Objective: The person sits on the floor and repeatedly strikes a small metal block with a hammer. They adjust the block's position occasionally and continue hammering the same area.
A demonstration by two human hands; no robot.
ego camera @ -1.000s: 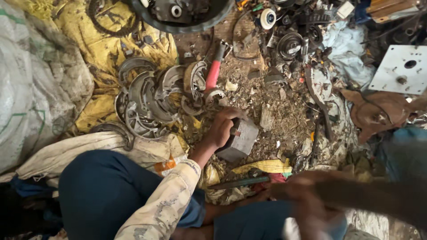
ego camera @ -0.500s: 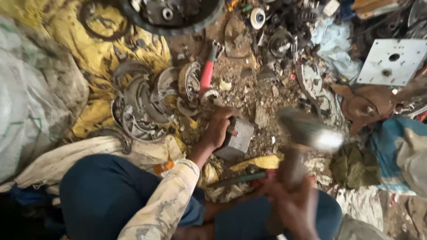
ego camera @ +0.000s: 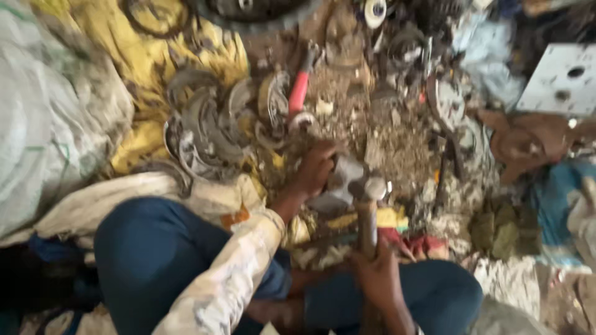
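At frame centre, the left hand clasps a grey metal block. Just below, the right hand grips a hammer, its head touching the block.

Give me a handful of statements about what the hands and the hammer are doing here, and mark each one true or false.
1. The right hand grips a hammer by its handle. True.
2. The hammer's head is raised high above the person's shoulder. False: it is down at the grey metal block.
3. The left hand rests on the grey metal block. True.
4. The left hand holds the red-handled tool. False: that tool lies apart on the ground, beyond the hand.
5. A heap of curved metal parts lies left of the red-handled tool. True.
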